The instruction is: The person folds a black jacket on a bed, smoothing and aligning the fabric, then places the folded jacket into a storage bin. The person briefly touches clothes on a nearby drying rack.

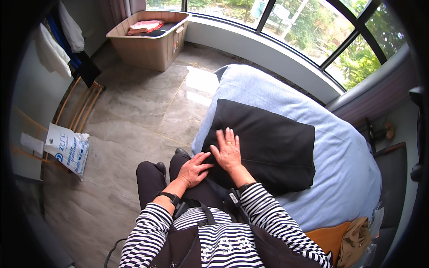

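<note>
A folded black cloth garment (268, 140) lies on the light blue bedspread (345, 160). My right hand (228, 150) rests flat on the garment's left part, fingers spread, a ring on one finger. At the garment's near left edge is my left hand (194, 169), palm down with its fingers apart; whether its fingertips press on the cloth I cannot tell. Neither hand grips anything. The garment's layers are hidden inside the fold, and a seam line runs across its top.
Beyond the bed's far left corner, a brown plastic bin (147, 47) holds folded clothes. A printed white bag (68, 147) and a wooden rack (80, 107) stand at left. Orange cloth (330, 236) and a tan garment (355, 241) lie at the bed's near right.
</note>
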Available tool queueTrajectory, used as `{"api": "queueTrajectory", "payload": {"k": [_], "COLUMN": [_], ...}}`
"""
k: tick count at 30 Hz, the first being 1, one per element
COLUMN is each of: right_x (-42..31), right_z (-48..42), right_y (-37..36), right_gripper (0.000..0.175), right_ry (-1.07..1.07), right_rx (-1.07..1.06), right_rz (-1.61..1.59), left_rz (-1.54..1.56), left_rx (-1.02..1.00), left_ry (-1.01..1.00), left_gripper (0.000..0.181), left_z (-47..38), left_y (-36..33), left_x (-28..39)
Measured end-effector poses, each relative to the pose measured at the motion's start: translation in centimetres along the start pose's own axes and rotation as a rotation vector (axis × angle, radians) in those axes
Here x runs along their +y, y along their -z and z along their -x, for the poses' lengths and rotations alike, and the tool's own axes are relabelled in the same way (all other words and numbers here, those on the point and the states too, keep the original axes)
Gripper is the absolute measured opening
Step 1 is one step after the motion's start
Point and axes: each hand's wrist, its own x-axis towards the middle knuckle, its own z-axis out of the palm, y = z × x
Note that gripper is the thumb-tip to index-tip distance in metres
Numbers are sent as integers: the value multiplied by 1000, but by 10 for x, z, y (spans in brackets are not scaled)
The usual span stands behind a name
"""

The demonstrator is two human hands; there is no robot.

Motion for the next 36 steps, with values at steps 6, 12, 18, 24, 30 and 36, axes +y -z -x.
{"api": "queueTrajectory", "payload": {"k": [6, 12, 18, 24, 30, 36], "right_x": [-6, 47, 153, 246, 263, 164], "right_z": [12, 79, 139, 174, 148, 38], "right_y": [21, 55, 96, 122, 134, 90], "right_gripper": [78, 77, 63, 63, 64, 59], "right_ry": [196, 55, -280, -722, -1001, -117], "right_rx": [-96, -63, -60, 7, 53, 336], "right_rz": [-52, 105, 480, 438, 495, 623], "left_rz": [1, 33, 22, 29, 8, 33], "left_rx": [5, 22, 14, 19, 55, 48], "left_ry": [33, 57, 58, 50, 31, 30], "left_gripper": [38, 35, 34, 35, 35, 34], "left_z": [8, 7, 5, 6, 3, -5], "left_y": [-5, -12, -9, -11, -7, -6], "left_x": [-1, 2, 4, 4, 7, 7]}}
